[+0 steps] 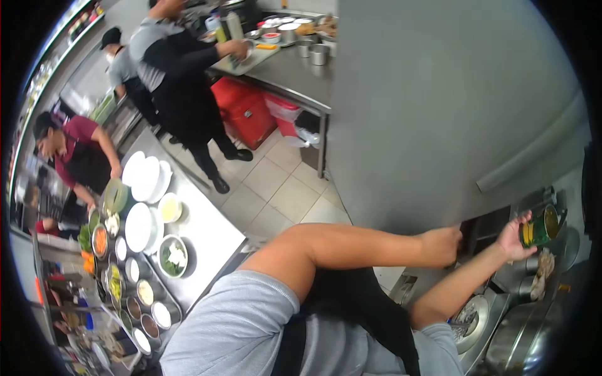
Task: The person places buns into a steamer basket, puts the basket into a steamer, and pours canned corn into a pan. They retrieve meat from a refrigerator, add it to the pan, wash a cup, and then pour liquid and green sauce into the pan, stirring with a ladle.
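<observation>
My right hand (515, 239) is at the far right, gripping an open can (537, 230) with a green and yellow label. The can is tilted, its gold inside turned toward the right. My left arm reaches across to the right, and my left hand (441, 246) is closed in a fist beside the end of the grey panel. Whatever that fist holds, if anything, is hidden. Below my right forearm sits a round pan (471, 323) with a metal utensil in it. A large steel pot (515, 341) stands close to it.
A tall grey panel (433, 113) rises ahead. On the left, a steel counter (210, 232) carries white plates (145, 178), a bowl of greens (173, 255) and several ingredient tubs. Co-workers stand beyond it; one works at a cutting board (260, 57). A red cooler (244, 113) sits beneath.
</observation>
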Demonstrator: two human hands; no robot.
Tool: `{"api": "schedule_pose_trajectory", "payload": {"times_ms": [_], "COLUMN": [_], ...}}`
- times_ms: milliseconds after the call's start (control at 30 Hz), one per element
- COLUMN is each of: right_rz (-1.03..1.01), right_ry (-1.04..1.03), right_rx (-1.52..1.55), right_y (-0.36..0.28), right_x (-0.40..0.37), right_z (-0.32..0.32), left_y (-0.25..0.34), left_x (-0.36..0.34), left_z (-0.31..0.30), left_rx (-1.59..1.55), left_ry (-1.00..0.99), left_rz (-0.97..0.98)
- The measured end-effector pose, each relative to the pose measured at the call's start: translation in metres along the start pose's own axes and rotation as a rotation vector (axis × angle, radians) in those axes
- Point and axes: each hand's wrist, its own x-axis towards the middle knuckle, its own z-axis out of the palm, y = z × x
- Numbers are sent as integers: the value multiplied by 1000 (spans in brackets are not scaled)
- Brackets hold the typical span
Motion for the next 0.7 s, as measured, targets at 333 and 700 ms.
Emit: {"api": "schedule_pose_trajectory", "payload": {"times_ms": [333, 700], "right_rz": [9, 119], "right_ry": [91, 147], "right_rx": [-104, -31], "right_y": [5, 67], "right_x": [-44, -91], "right_z": [35, 85], "left_y": [18, 10], "left_x": [-142, -229], "left_z": [-104, -113], "left_rx": [-88, -28], "left_ry": [1217, 1190], "left_rz": [-504, -717]}}
